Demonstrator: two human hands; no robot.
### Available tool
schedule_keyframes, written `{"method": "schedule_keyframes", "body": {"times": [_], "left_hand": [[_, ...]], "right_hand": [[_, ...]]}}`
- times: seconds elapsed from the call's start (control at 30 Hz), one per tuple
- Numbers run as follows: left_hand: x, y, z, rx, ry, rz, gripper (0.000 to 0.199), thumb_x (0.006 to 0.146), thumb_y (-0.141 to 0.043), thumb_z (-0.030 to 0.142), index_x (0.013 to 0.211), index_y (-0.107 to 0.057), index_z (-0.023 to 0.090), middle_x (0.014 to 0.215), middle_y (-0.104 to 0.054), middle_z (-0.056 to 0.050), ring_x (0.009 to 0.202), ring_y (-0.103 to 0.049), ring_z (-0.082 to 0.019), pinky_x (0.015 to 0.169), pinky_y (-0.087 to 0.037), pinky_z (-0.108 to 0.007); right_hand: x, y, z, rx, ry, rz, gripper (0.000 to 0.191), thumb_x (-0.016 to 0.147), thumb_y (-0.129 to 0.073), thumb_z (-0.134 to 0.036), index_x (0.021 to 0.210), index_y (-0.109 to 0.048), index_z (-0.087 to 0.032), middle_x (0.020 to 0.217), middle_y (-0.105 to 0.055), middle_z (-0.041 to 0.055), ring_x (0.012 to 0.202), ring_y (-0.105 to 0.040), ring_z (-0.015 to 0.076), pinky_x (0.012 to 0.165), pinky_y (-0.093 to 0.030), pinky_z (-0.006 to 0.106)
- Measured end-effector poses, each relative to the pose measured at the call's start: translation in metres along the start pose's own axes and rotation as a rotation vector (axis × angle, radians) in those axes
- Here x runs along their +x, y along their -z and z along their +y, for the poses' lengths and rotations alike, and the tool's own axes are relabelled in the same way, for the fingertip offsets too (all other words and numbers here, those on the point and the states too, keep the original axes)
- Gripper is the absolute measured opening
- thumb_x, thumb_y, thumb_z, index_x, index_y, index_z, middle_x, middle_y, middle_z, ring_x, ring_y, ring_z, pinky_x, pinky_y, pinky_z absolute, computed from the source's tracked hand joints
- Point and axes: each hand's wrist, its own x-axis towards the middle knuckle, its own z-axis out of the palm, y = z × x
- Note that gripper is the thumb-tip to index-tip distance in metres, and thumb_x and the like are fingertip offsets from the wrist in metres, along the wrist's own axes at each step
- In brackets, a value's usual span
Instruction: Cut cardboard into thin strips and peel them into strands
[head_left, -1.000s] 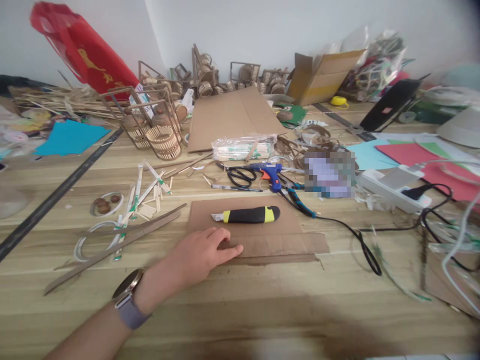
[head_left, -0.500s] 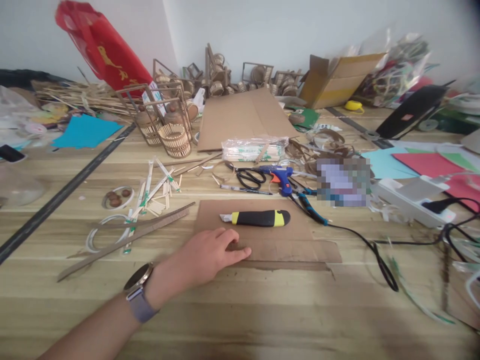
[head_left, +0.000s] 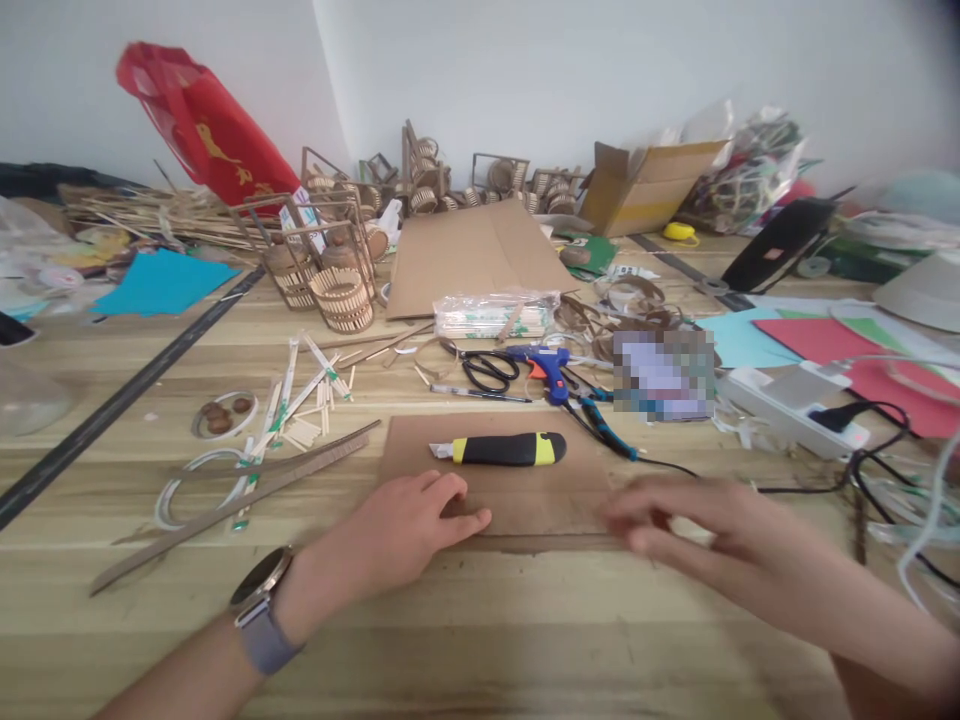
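My left hand (head_left: 409, 525), with a watch (head_left: 262, 580) on its wrist, rests at the left end of a narrow cardboard strip (head_left: 536, 512). Its thumb is stretched out apart from the curled fingers. The strip lies along the front of a flat cardboard piece (head_left: 585, 470). Just behind the strip, a black and yellow utility knife (head_left: 506, 450) lies on the cardboard, its blade out and pointing left. At the strip's right end is my right hand (head_left: 697, 525), blurred by motion; its grip cannot be made out.
A blue glue gun (head_left: 551, 370), black-handled scissors (head_left: 491, 370), a pen (head_left: 480, 393) and pliers (head_left: 611, 430) lie behind the knife. Cut sticks (head_left: 304, 430) and long cardboard strips (head_left: 300, 470) are at left. A power strip (head_left: 795, 410) with cables stands at right.
My right hand has come in from the right to the strip's right end. My left hand stays at the left end. The view has shifted slightly.
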Motion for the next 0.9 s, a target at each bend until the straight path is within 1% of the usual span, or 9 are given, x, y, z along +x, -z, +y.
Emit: {"method": "schedule_keyframes", "body": {"times": [0.07, 0.13, 0.17, 0.3, 0.37, 0.5, 0.63, 0.77, 0.9], "left_hand": [[0.001, 0.001, 0.001, 0.007, 0.005, 0.014, 0.047, 0.098, -0.039, 0.01, 0.14, -0.047, 0.028, 0.116, -0.058, -0.011, 0.096, -0.06, -0.026, 0.076, -0.051, -0.034], [0.001, 0.0, 0.001, 0.016, 0.001, 0.03, 0.044, 0.1, -0.038, 0.014, 0.14, -0.047, 0.028, 0.114, -0.059, -0.01, 0.094, -0.06, -0.025, 0.074, -0.05, -0.034], [0.001, -0.001, 0.001, 0.021, 0.001, 0.039, 0.044, 0.1, -0.037, 0.014, 0.141, -0.046, 0.029, 0.113, -0.059, -0.01, 0.093, -0.06, -0.025, 0.074, -0.05, -0.033], [0.0, -0.005, 0.0, 0.047, 0.012, 0.042, 0.048, 0.099, -0.037, 0.011, 0.142, -0.042, 0.032, 0.115, -0.059, -0.009, 0.095, -0.06, -0.024, 0.076, -0.051, -0.033], [-0.001, -0.007, -0.001, 0.046, -0.002, 0.025, 0.051, 0.096, -0.037, 0.007, 0.141, -0.043, 0.03, 0.116, -0.059, -0.01, 0.096, -0.061, -0.025, 0.077, -0.052, -0.034], [-0.001, -0.005, -0.001, 0.029, -0.013, 0.004, 0.061, 0.088, -0.036, -0.001, 0.141, -0.044, 0.028, 0.117, -0.059, -0.011, 0.095, -0.062, -0.026, 0.076, -0.053, -0.036], [0.0, 0.004, 0.001, 0.021, -0.001, -0.033, 0.058, 0.09, -0.039, 0.0, 0.141, -0.046, 0.029, 0.116, -0.06, -0.011, 0.095, -0.063, -0.026, 0.076, -0.055, -0.036], [0.002, 0.013, 0.002, -0.005, 0.022, -0.065, 0.05, 0.094, -0.044, 0.008, 0.139, -0.049, 0.029, 0.116, -0.06, -0.01, 0.095, -0.063, -0.026, 0.076, -0.055, -0.037], [0.004, 0.01, 0.0, -0.018, 0.021, -0.04, 0.043, 0.097, -0.044, 0.015, 0.137, -0.051, 0.029, 0.114, -0.06, -0.011, 0.093, -0.063, -0.026, 0.075, -0.055, -0.037]], "right_hand": [[0.027, -0.009, -0.003, -0.12, 0.082, 0.025, 0.024, 0.098, -0.05, -0.033, 0.094, -0.072, -0.024, 0.1, -0.073, 0.0061, 0.087, -0.07, 0.0207, 0.078, -0.057, 0.034], [0.05, -0.021, -0.005, -0.284, 0.156, 0.076, 0.017, 0.093, -0.057, -0.026, 0.102, -0.071, -0.022, 0.107, -0.072, 0.0095, 0.098, -0.068, 0.0245, 0.086, -0.055, 0.04], [0.059, -0.026, -0.005, -0.357, 0.182, 0.071, 0.019, 0.09, -0.062, -0.023, 0.107, -0.07, -0.02, 0.111, -0.071, 0.0109, 0.102, -0.067, 0.0259, 0.089, -0.054, 0.041], [0.074, -0.031, 0.005, -0.473, 0.164, 0.073, 0.03, 0.088, -0.064, -0.021, 0.117, -0.066, -0.023, 0.124, -0.068, 0.0083, 0.113, -0.062, 0.0267, 0.095, -0.049, 0.042], [0.072, -0.022, 0.016, -0.501, 0.085, 0.114, 0.025, 0.092, -0.057, -0.023, 0.115, -0.067, -0.024, 0.12, -0.069, 0.0087, 0.11, -0.063, 0.0266, 0.093, -0.049, 0.042], [0.06, 0.004, 0.047, -0.581, -0.141, 0.186, 0.023, 0.094, -0.05, -0.027, 0.098, -0.071, -0.019, 0.097, -0.074, 0.0115, 0.089, -0.069, 0.029, 0.073, -0.051, 0.039], [0.055, 0.012, 0.064, -0.61, -0.261, 0.17, 0.023, 0.094, -0.052, -0.03, 0.09, -0.071, -0.019, 0.085, -0.074, 0.0098, 0.078, -0.069, 0.0264, 0.062, -0.048, 0.033], [0.07, 0.004, 0.053, -0.59, -0.194, 0.105, 0.022, 0.096, -0.05, -0.026, 0.093, -0.071, -0.02, 0.093, -0.074, 0.008, 0.088, -0.068, 0.023, 0.071, -0.049, 0.031], [0.104, -0.011, 0.029, -0.57, -0.041, 0.004, 0.02, 0.096, -0.052, -0.021, 0.103, -0.07, -0.018, 0.103, -0.072, 0.0089, 0.103, -0.064, 0.0228, 0.088, -0.047, 0.032]]}}
